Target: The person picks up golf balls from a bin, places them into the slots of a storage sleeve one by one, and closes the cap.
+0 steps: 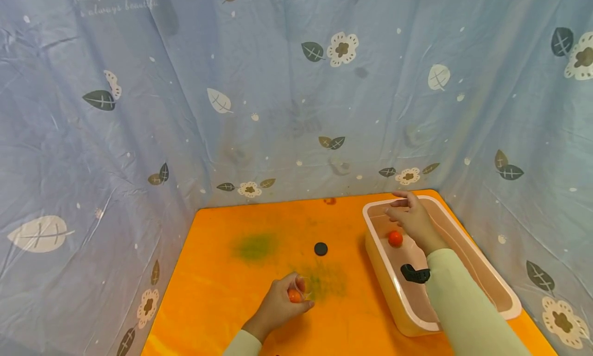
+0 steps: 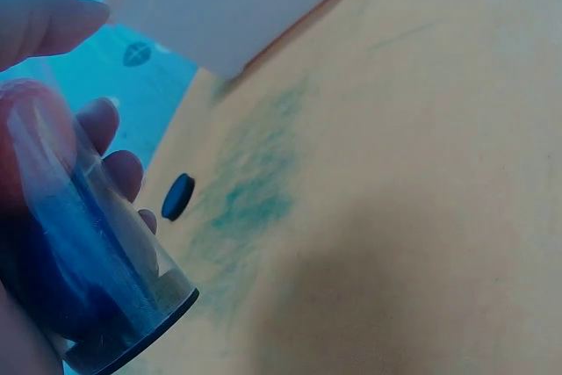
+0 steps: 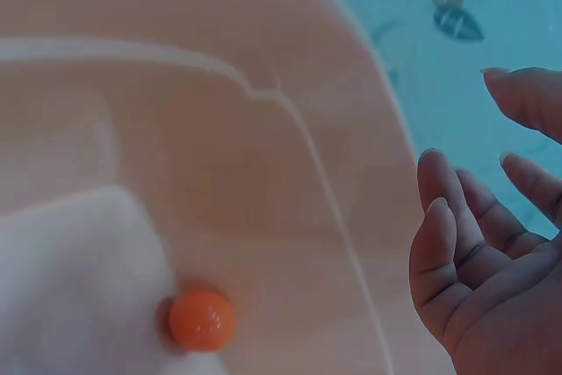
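Nearest, one of two bare hands, the left hand (image 1: 278,302), curls its fingers and thumb round the one clear, see-through cylindrical jar (image 2: 123,278), which is tilted above the orange tabletop (image 1: 222,289); one orange-red round ball (image 1: 294,296) shows through its clear wall, and the fingers cover part of both. To the right, a pale green sleeve (image 1: 463,304) and one black wristband (image 1: 415,274) reach across the only tub on the table, a pale pink rectangular plastic tub (image 1: 386,276) with a white rim, and hide part of its inside. The right hand (image 1: 417,219) hovers over the tub's far part, loosely open with thumb and fingers apart, nothing in its grasp. Below it, a second orange-red ball (image 1: 395,238) lies on the tub floor near the left wall, apart from the hand, making two balls in view. Between jar and tub, a little farther off, one small black round disc (image 1: 320,249) lies flat on the tabletop, near two smudged green stains (image 1: 254,247). Behind everything hangs a grey-blue curtain (image 1: 278,114) printed with leaves and flowers, its pale script at upper left partly readable as "find flowers and" and, beneath, "always", the rest too faint or cropped to make out
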### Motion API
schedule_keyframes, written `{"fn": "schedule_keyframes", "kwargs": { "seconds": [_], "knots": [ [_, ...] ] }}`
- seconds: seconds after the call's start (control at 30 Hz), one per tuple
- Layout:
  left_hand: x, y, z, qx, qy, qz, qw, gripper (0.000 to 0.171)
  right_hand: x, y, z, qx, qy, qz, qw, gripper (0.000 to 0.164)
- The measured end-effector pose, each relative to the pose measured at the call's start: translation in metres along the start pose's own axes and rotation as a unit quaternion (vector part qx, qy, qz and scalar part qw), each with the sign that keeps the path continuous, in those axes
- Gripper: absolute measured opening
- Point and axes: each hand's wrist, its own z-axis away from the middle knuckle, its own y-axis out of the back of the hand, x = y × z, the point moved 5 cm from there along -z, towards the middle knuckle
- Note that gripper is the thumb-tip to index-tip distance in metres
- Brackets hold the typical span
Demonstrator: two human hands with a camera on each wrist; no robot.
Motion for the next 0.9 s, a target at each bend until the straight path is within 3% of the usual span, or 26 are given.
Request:
{"fn": "schedule_keyframes", "kwargs": {
  "seconds": [0.33, 0.9],
  "knots": [
    [-0.001, 0.004, 0.003, 0.010, 0.005, 0.001, 0.9999, 0.031, 0.034, 0.005, -0.017, 0.007, -0.045, -0.020, 0.999, 0.078],
    [-0.006, 0.010, 0.004, 0.018, 0.018, -0.013, 0.9996, 0.029, 0.076, 0.010, -0.016, 0.020, -0.091, -0.012, 0.996, 0.071]
  ]
}}
